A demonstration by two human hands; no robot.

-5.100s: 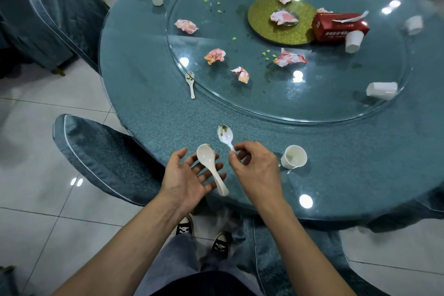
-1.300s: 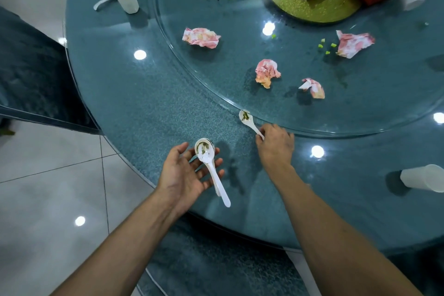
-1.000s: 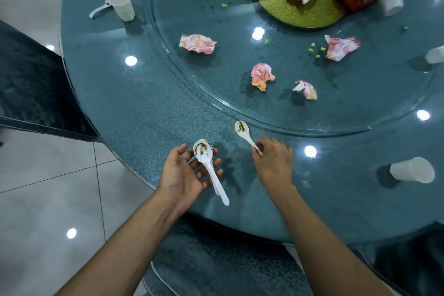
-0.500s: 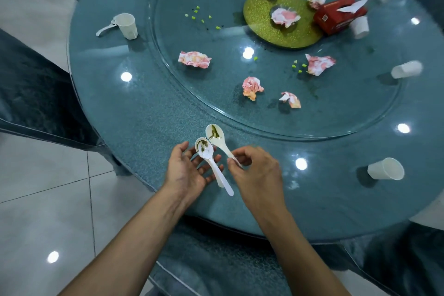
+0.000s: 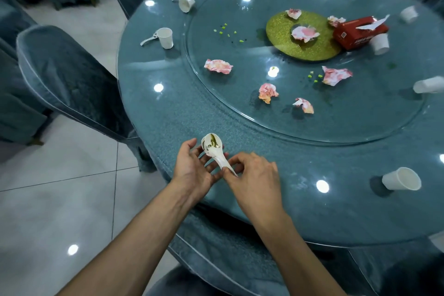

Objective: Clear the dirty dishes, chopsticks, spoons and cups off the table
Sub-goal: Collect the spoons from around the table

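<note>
Dirty white spoons [image 5: 212, 146] lie stacked across the fingers of my left hand [image 5: 193, 167], bowls pointing away, green residue in the top one. My right hand [image 5: 254, 175] pinches the top spoon's handle at its near end. Both hands hover over the near edge of the round teal table [image 5: 168, 108]. A white cup [image 5: 401, 179] lies on its side to the right. Another cup [image 5: 166, 38] stands upright at the left with a spoon [image 5: 147, 39] beside it. A third cup [image 5: 187, 3] lies tipped farther back, and several more cups ring the far side.
A glass turntable [image 5: 240, 116] carries crumpled pink napkins [image 5: 218, 66], a gold disc [image 5: 278, 31], a red tissue box [image 5: 355, 33], tipped cups [image 5: 428, 84] and green scraps. Covered chairs stand at the left [image 5: 67, 74] and below me [image 5: 216, 247].
My right hand picked a spoon off the table by the turntable rim and carried it onto the spoon in my left hand. The view pulled back and swung left.
</note>
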